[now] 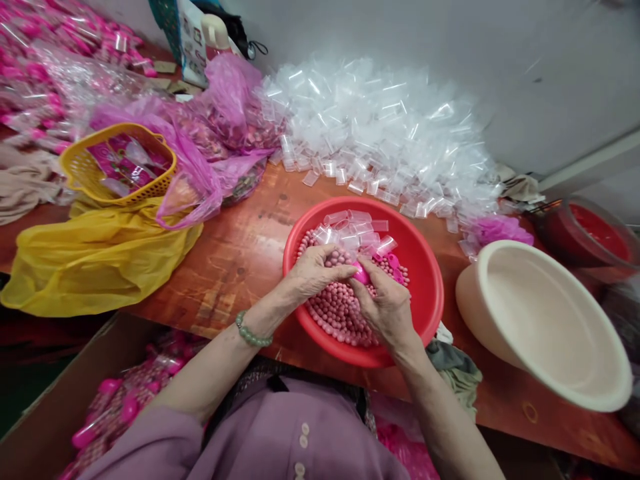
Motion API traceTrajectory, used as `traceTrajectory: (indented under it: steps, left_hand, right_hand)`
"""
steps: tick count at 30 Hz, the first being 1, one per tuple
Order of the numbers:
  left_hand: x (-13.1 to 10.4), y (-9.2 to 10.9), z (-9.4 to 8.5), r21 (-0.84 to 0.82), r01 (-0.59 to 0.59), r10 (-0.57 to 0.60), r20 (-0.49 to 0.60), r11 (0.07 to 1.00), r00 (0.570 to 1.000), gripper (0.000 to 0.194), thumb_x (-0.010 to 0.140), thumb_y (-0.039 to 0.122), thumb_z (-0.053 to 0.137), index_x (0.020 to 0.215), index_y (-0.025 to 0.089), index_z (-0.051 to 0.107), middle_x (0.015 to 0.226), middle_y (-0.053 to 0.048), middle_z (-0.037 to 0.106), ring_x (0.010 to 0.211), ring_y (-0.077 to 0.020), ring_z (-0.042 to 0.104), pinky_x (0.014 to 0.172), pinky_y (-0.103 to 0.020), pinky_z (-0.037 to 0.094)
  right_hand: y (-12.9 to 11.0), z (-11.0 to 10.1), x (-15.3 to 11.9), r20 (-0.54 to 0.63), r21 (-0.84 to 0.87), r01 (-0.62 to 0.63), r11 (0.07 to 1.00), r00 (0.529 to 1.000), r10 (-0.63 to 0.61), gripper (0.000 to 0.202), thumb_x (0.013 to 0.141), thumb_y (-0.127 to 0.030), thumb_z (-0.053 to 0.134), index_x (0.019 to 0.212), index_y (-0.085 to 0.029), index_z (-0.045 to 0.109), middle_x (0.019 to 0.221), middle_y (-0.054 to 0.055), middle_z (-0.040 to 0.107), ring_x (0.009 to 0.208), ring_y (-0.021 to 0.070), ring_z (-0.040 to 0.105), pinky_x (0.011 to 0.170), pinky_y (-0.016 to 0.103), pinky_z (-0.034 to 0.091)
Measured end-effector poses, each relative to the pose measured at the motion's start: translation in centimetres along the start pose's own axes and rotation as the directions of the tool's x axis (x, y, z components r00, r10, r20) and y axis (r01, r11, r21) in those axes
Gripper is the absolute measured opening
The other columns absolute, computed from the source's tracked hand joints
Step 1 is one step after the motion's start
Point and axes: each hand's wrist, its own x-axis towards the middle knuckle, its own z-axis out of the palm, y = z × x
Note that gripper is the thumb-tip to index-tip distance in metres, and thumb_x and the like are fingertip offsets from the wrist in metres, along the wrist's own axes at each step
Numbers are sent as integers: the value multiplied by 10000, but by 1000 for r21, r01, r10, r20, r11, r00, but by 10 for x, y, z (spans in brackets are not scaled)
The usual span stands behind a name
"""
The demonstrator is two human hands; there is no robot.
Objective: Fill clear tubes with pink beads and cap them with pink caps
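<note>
Over the red basin (431, 287), my two hands meet at a bright pink plastic cap (361, 273). My left hand (313, 275) is closed around what looks like a clear tube of pink beads (338, 257), its thumb reaching to the cap. The fingers and thumb of my right hand (387, 303) pinch the pink cap from the other side. Loose round pink beads (336, 313) cover the basin floor beneath. Several empty clear tubes (357, 227) lie on the beads at the far side, with more pink caps (395, 265) to the right.
A big heap of clear tubes (380, 127) lies behind the basin. To the right stands a cream basin (550, 327). On the left are a yellow basket (117, 193), a yellow bag (100, 260) and a pink bag (200, 180). Below, a cardboard box (65, 393) holds filled tubes.
</note>
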Motion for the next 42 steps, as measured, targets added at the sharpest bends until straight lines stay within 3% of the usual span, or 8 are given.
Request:
traceTrajectory:
  steps: [6,10,13,18,22,25,32,42]
  left_hand:
    - [5,-2,-9,-283,161,-105,202,946,974,421,696,465,840,864,113,682,767,-41,690,687,-113,645,719,-257,558]
    - [8,1,-16,-291,245,-160,284,925,945,601,856,693,552,827,108,686,795,-131,729,783,-196,701,755,-311,583]
    - [8,3,-17,-291,264,-174,302,919,937,681,875,746,446,837,107,678,829,-152,739,823,-215,712,770,-317,587]
    - [7,2,-19,-322,274,-161,335,906,928,593,874,670,536,880,97,687,870,-157,743,817,-207,713,806,-329,583]
    - [1,2,-17,-305,262,-151,342,916,928,320,737,295,806,967,105,692,904,-96,737,826,-164,712,823,-295,570]
    - [-1,2,-15,-280,255,-161,320,926,934,358,667,119,821,993,107,672,888,-70,727,811,-142,709,799,-268,562]
    - [2,-1,-14,-236,221,-155,271,946,950,360,722,289,826,939,112,600,744,-28,688,621,-121,667,586,-236,536]
    - [1,-1,-11,-183,120,-68,268,976,961,372,766,345,799,976,120,590,848,-57,705,703,-122,690,661,-238,561]
  right_hand:
    - [1,-6,5,50,309,-211,927,977,206,289,912,-393,631,1162,-251,654,1081,55,757,949,207,723,869,386,599]
    - [10,-9,10,161,559,-353,750,934,320,286,892,-482,653,1039,-237,661,878,17,750,721,155,709,724,331,612]
    - [15,-11,15,135,593,-368,716,922,363,297,854,-505,696,933,-219,702,827,17,738,681,141,692,646,286,589]
    - [13,-17,28,56,645,-362,673,900,431,303,789,-464,771,986,-237,727,726,-11,718,592,135,683,557,265,574]
    - [7,-20,40,48,682,-317,659,919,392,294,748,-415,815,979,-253,734,798,-9,750,666,152,728,674,314,629]
    - [4,-19,46,52,645,-302,702,934,354,319,767,-381,806,1054,-263,729,880,-3,767,723,156,744,778,351,638]
    - [7,-11,47,-8,559,-267,785,945,327,279,815,-369,764,1061,-243,729,888,9,762,764,152,731,773,333,613]
    - [15,-5,46,-57,528,-218,821,955,290,297,803,-399,768,1057,-249,736,961,29,761,797,164,705,789,340,577]
